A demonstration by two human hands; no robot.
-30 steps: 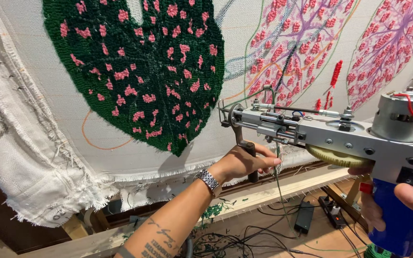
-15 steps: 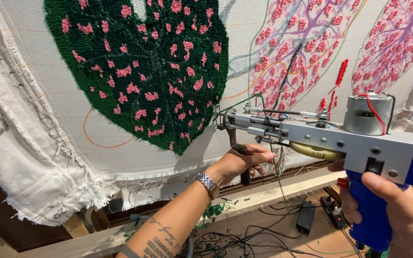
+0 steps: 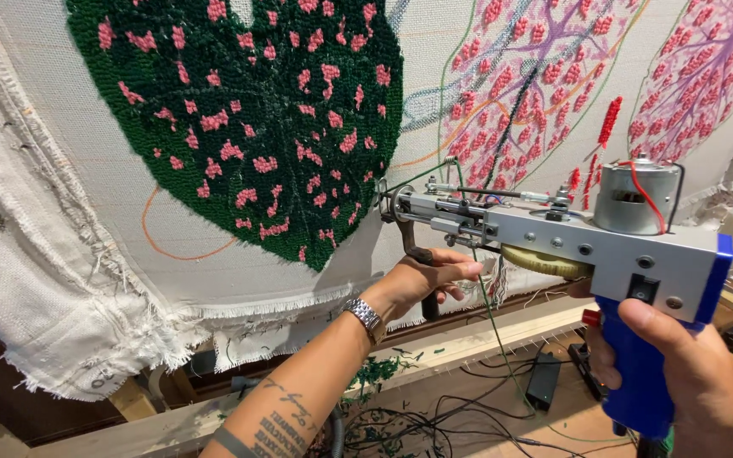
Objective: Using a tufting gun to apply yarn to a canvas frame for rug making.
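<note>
The grey metal tufting gun (image 3: 553,242) at right centre is gripped by the right hand (image 3: 689,373) on its blue handle while the left hand (image 3: 422,280), wrist bent up, clasps its black front grip.

Tufting gun (image 3: 570,242) is held level, nose at 9 o'clock, handle at 5 o'clock. Body is grey metal with visible screws; a silver cylindrical motor with a red wire sits on top at the rear. Rear grip is blue, with a red trigger at its front. A black front handle hangs below the nose. A yellowish gear shows under the body. Green yarn (image 3: 492,326) is threaded at the nose and trails down below the gun.
</note>
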